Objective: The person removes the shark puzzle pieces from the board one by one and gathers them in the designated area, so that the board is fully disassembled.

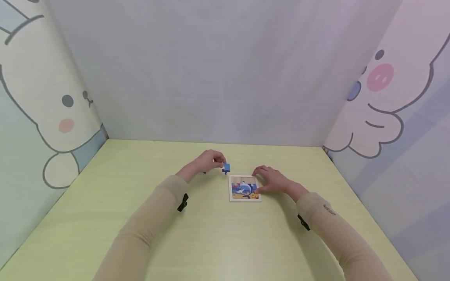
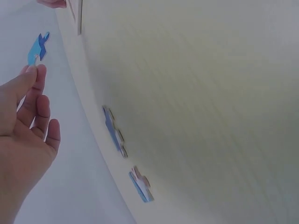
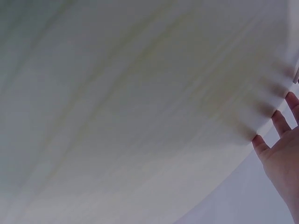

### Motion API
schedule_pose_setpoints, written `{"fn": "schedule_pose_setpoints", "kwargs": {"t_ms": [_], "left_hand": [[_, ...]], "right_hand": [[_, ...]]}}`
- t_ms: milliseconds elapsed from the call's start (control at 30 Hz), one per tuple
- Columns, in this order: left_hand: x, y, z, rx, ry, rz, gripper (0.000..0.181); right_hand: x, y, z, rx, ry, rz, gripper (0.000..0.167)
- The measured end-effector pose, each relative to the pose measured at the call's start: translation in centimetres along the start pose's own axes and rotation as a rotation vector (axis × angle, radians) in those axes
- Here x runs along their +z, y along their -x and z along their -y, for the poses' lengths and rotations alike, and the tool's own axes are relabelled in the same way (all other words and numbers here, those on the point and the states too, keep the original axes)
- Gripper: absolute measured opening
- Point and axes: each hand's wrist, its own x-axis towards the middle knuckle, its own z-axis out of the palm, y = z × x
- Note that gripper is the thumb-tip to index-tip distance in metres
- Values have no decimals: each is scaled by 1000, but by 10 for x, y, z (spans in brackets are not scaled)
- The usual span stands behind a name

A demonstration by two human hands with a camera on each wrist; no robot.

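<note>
Between thumb and fingertips, my left hand [image 1: 210, 160] pinches a blue jigsaw piece [image 1: 226, 168], held just beyond the upper left corner of a square puzzle tray [image 1: 245, 200]. The same puzzle piece [image 2: 38, 48] shows in the left wrist view, above the left hand [image 2: 29, 116]. Part of a sea picture with a dolphin fills the white-framed tray. At the tray's right edge rests my right hand [image 1: 273, 180], thumb and fingers spread around that side. In the right wrist view the fingers of the right hand [image 3: 285, 144] touch the tabletop.
Two loose jigsaw pieces lie on the table in the left wrist view, a longer piece [image 2: 114, 132] and a smaller piece [image 2: 140, 185]. In the head view they are mostly hidden by the left hand. Cloth walls stand round the pale yellow table [image 1: 211, 242].
</note>
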Motion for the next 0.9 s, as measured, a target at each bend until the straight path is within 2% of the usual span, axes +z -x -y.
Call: {"fn": "schedule_pose_setpoints", "kwargs": {"t_ms": [200,400,567,700,900], "left_hand": [[-4,5,13,-17,27,9,11],[-5,7,24,-86,32,13,10],[-3,6,34,-118,34,21,9],[-1,5,41,-122,10,16,8],[0,3,42,-126,-63,-4,9]], "right_hand": [[0,1,-1,-2,11,-5,67],[0,2,-1,4,10,0,67],[0,2,-2,10,20,7,67],[1,1,-1,3,10,5,67],[1,0,-2,10,25,19,68]]}}
